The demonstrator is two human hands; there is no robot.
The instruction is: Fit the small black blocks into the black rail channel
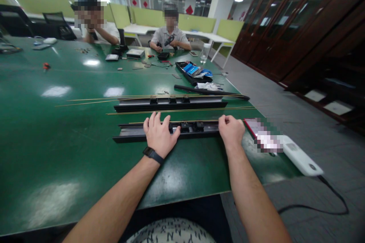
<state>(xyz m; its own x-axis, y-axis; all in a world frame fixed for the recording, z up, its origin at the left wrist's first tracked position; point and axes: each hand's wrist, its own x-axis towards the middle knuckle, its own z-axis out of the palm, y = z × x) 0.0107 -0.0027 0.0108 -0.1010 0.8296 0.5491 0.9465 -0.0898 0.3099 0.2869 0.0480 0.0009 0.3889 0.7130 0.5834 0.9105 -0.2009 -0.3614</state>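
Near the front of the table lies a long black channel (131,135) with a silver inner face and several small black blocks (196,126) along it. My left hand (160,134), a dark band on its wrist, rests across the channel's middle with fingers spread. At the channel's right end my right hand (232,131) is closed in a pinch. A thin brass-coloured rod (196,121) runs along the channel's far edge into those fingers; their tips are partly hidden. Just beyond lie loose brass-coloured rods (137,113) and a second, similar black channel (171,106).
A red-edged object (251,127), partly blurred out, and a white power strip (299,155) with a black cable lie at right. Farther back are a black tray (188,74) with blue packets, white gloves (209,86) and a black bar (225,94). Two people sit across the green table (71,152).
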